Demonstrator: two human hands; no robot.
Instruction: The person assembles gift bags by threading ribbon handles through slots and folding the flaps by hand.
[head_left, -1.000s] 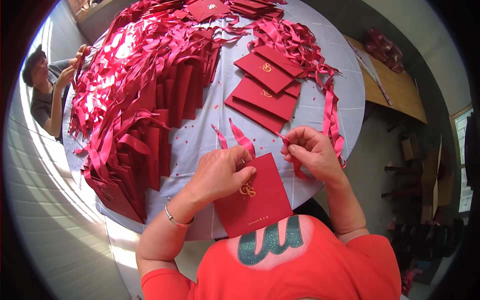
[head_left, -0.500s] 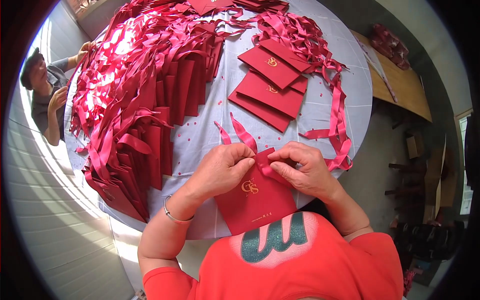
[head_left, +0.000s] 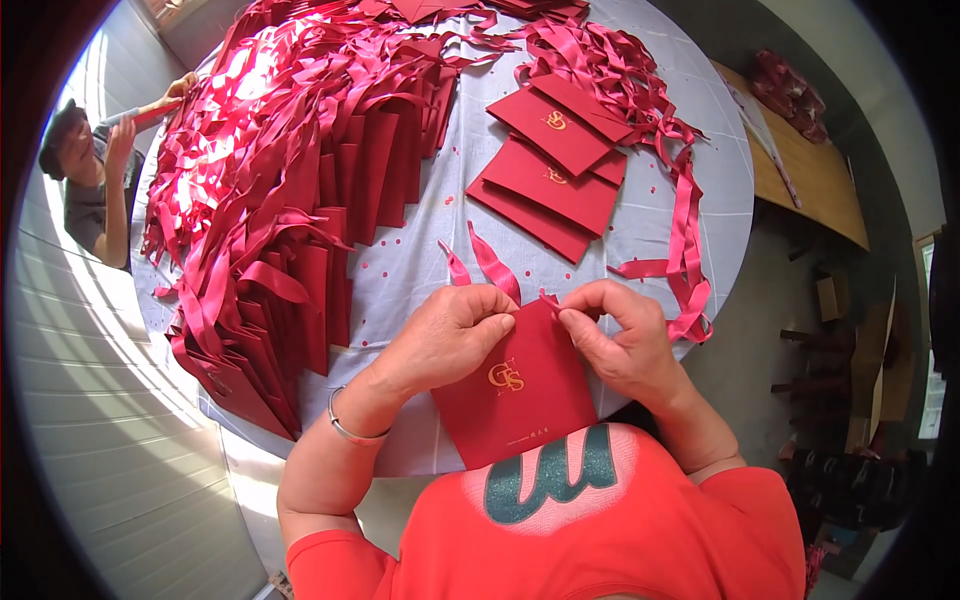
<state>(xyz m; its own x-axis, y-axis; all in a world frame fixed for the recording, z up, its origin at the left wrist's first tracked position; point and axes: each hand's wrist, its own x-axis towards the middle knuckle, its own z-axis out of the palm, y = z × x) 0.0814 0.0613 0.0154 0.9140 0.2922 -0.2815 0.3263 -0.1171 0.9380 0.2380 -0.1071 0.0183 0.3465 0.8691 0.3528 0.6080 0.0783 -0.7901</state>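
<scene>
A flat red paper gift bag (head_left: 520, 400) with a gold emblem leans against my shirt at the table's near edge. At its upper left, my left hand (head_left: 450, 335) pinches the top edge with thumb and forefinger. Pink-red ribbon ends (head_left: 492, 262) stick out beyond that hand over the cloth. My right hand (head_left: 625, 335) is closed in a pinch at the bag's upper right corner, on a short ribbon end (head_left: 551, 301). The fingertips hide where ribbon and bag meet.
Many ribboned red bags (head_left: 330, 220) stand packed along the table's left side. Several flat bags (head_left: 560, 185) lie ahead, beside a heap of loose ribbons (head_left: 610, 70). Red dots litter the pale tablecloth (head_left: 410, 290). Another person (head_left: 95, 180) works at the far left.
The ribbon that crossed the bag's upper right front no longer shows there; only a short end is visible at my right fingers. The other person has raised a hand.
</scene>
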